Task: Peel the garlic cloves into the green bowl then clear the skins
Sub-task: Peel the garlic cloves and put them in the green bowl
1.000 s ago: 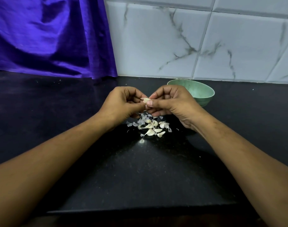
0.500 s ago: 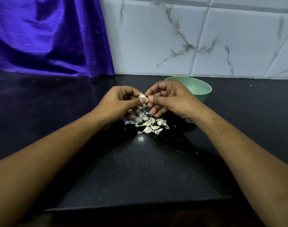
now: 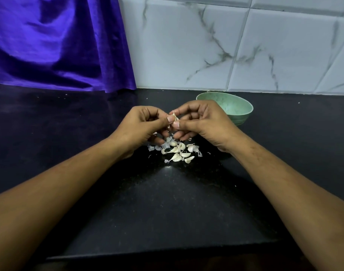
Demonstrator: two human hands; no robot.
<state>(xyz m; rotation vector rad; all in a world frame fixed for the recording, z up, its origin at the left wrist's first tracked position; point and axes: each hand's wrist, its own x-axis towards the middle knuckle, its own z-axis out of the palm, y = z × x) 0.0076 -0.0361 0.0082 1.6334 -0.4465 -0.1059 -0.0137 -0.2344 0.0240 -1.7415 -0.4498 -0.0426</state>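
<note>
The left hand (image 3: 142, 126) and right hand (image 3: 202, 122) together pinched one garlic clove (image 3: 174, 117) just before the green bowl (image 3: 237, 108), which looked empty where visible, and with the heap of cloves and skins (image 3: 177, 151) on the table (image 3: 167, 212) nearer than the bowl, most peeling and all clearing seemingly remained.

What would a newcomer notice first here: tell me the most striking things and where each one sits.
At the centre, the left hand and right hand both pinch one garlic clove above the black counter. Just below them lies a small heap of cloves and loose skins, and the green bowl stands behind the right hand, near the tiled wall. A bright purple cloth hangs at the far left.
</note>
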